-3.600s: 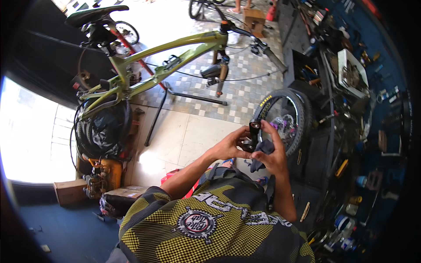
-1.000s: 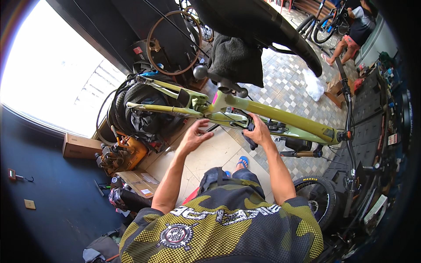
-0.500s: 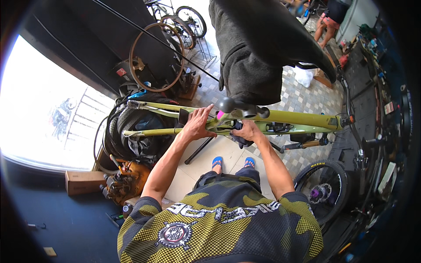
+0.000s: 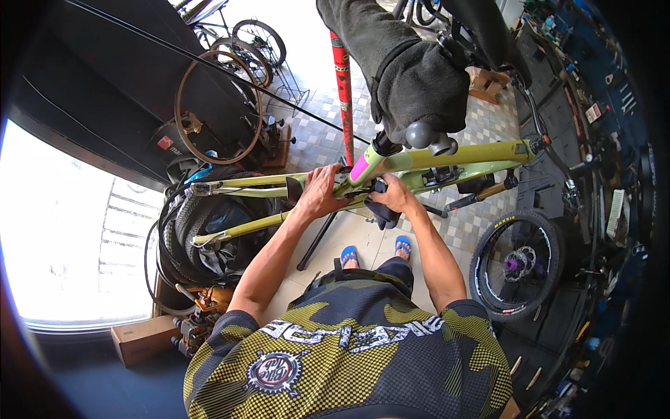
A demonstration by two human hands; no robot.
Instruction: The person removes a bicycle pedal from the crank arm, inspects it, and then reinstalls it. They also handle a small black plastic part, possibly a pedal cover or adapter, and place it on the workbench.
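A lime-green bicycle frame lies level across the middle, held near its seat tube, which bears a pink patch. My left hand grips the frame just left of the seat tube, its fingers curled over the top. On the other side of the tube, my right hand holds a bunched dark rag against the frame's lower middle. The palm and part of the fingers hide behind the rag and tubing. Above the frame hangs a dark fleece-covered shape with a round grey knob.
A red stand pole rises behind the frame. A wheel with a knobby tire leans at right, beside a tool-covered wall. Tires and bags pile up at left, near a cardboard box. A bare rim stands farther back.
The view has shifted, bringing the red pole and more of the pink patch into sight. My left hand still grips the frame, and my right still holds the rag against it.
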